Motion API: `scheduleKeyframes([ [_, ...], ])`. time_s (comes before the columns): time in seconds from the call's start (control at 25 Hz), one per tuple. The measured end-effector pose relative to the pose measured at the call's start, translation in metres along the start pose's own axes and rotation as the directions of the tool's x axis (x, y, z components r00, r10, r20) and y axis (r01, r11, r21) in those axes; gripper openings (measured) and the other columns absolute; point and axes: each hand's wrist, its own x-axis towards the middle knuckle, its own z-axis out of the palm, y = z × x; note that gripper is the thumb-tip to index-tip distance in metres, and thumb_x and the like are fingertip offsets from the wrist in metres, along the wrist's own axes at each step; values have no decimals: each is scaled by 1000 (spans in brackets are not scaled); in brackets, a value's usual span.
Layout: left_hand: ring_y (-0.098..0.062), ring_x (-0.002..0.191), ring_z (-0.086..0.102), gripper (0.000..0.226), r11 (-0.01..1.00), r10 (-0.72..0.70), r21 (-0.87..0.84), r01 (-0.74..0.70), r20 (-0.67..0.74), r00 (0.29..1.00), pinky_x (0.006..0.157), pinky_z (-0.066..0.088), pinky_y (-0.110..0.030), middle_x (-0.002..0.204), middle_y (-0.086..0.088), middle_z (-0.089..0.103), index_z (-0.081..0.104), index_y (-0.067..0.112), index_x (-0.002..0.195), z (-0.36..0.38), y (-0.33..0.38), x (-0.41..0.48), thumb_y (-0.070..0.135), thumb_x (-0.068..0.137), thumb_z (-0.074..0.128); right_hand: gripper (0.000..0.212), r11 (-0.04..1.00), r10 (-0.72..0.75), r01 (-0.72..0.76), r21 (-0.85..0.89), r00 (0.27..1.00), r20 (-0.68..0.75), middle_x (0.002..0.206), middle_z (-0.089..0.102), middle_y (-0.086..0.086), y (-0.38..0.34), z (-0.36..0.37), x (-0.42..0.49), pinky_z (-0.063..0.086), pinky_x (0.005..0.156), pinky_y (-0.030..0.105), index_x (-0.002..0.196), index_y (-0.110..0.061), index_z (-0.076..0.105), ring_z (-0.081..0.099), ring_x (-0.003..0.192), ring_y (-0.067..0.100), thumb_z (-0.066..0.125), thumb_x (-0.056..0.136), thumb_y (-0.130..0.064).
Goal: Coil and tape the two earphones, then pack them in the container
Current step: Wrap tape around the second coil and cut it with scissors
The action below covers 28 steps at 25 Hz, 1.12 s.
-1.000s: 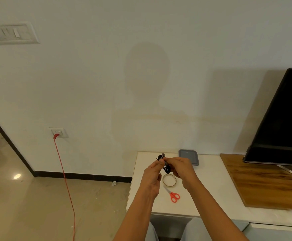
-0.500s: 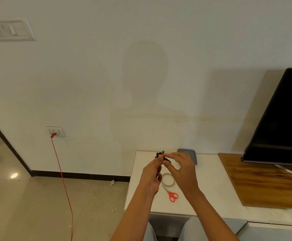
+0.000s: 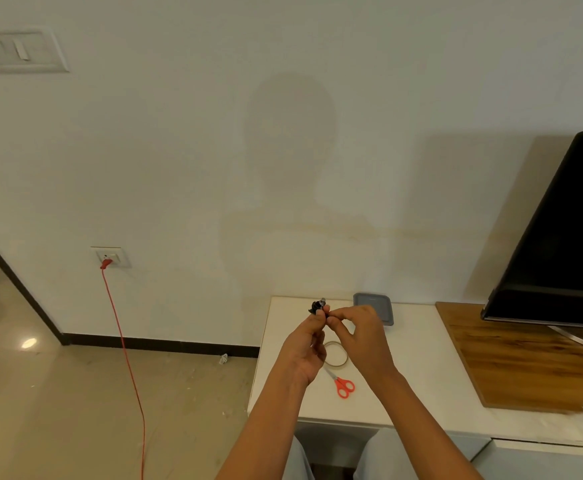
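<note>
1. The left hand (image 3: 305,344) is raised above the white table (image 3: 290,393), its fingers curled and its thumb and fingertips pinched on a small black bundle of earphone cable (image 3: 317,305), which sticks up just above the fingertips.
2. The right hand (image 3: 361,336) meets it from the right, thumb and forefinger closed together at the bundle, the other fingers loosely bent. Whether it grips the cable or something else too small to see, I cannot tell.
3. The bundle is held in the air over the far part of the table, just left of the grey container (image 3: 375,306), which lies flat near the wall.
4. A ring of clear tape (image 3: 338,355) lies on the table below the hands, partly hidden by them.
5. Red-handled scissors (image 3: 342,384) lie just near of the tape, handles toward the near edge.
6. To the right, a dark screen (image 3: 560,244) stands on a wooden board (image 3: 525,362).
7. Far left, a red cord (image 3: 123,341) hangs from a wall socket (image 3: 110,256) to the floor.
</note>
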Motion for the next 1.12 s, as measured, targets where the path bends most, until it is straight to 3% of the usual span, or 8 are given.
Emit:
scheduleKeyframes([
  [0.2, -5, 78, 46, 8, 997, 7, 72, -9, 35, 999, 64, 35, -18, 89, 7, 65, 75, 20, 90, -4, 5, 5, 23, 86, 69, 15, 992, 53, -77, 102, 974, 221, 91, 69, -9, 3, 1, 5, 39, 75, 14, 99, -19, 71, 56, 94, 9, 59, 92, -23],
  [0.44, -11, 89, 61, 10, 966, -52, 255, 34, 65, 997, 67, 48, -18, 93, 1, 71, 74, 16, 93, -21, 6, 17, 21, 88, 67, 10, 886, 289, -404, 229, 865, 410, 89, 70, 1, 12, 8, -3, 47, 81, 24, 92, -22, 70, 63, 89, 16, 61, 90, -25],
  [0.56, -19, 88, 69, 22, 933, -10, 359, 16, -18, 1000, 76, 57, -27, 97, -9, 73, 73, 6, 98, -31, -3, 34, 22, 83, 73, 10, 955, 290, -293, -41, 903, 317, 80, 65, -8, 26, 23, -12, 46, 77, 29, 78, -29, 67, 57, 82, 13, 63, 88, -30],
  [0.64, -22, 86, 72, 31, 906, 52, 422, -31, -37, 998, 74, 60, -28, 96, -15, 73, 70, -2, 101, -38, -13, 46, 20, 80, 76, 16, 932, 247, -146, -330, 925, 287, 92, 67, -7, 34, 37, -17, 39, 84, 34, 90, -27, 70, 51, 95, 16, 57, 91, -37],
  [0.72, -24, 84, 72, 31, 884, 81, 466, -46, -54, 995, 70, 60, -27, 94, -19, 72, 68, -6, 102, -47, -23, 59, 15, 81, 75, 20, 885, 197, -38, -463, 933, 301, 103, 66, -8, 45, 49, -20, 33, 87, 33, 100, -30, 68, 47, 104, 17, 52, 93, -39],
  [0.92, -24, 86, 72, 27, 885, 54, 465, 6, -116, 992, 76, 60, -31, 98, -18, 72, 67, -4, 109, -63, -40, 106, 15, 89, 66, 18, 841, 149, 70, -536, 924, 353, 101, 66, -11, 77, 77, -10, 29, 85, 35, 95, -33, 71, 46, 106, 18, 54, 90, -36],
  [1.0, -22, 93, 69, 27, 860, 93, 510, 4, -164, 982, 80, 58, -29, 104, -14, 71, 67, 3, 112, -66, -46, 127, 20, 91, 63, 10, 811, 145, 100, -577, 920, 363, 98, 69, -7, 94, 95, -3, 35, 82, 38, 88, -30, 73, 52, 102, 21, 64, 84, -32],
  [1.12, -22, 95, 67, 27, 845, 129, 534, 12, -226, 966, 85, 56, -28, 104, -12, 70, 68, 7, 111, -76, -53, 169, 25, 93, 60, 19, 865, 199, 22, -502, 902, 383, 114, 63, 1, 126, 125, 6, 42, 89, 39, 102, -22, 72, 51, 110, 26, 67, 85, -28],
])
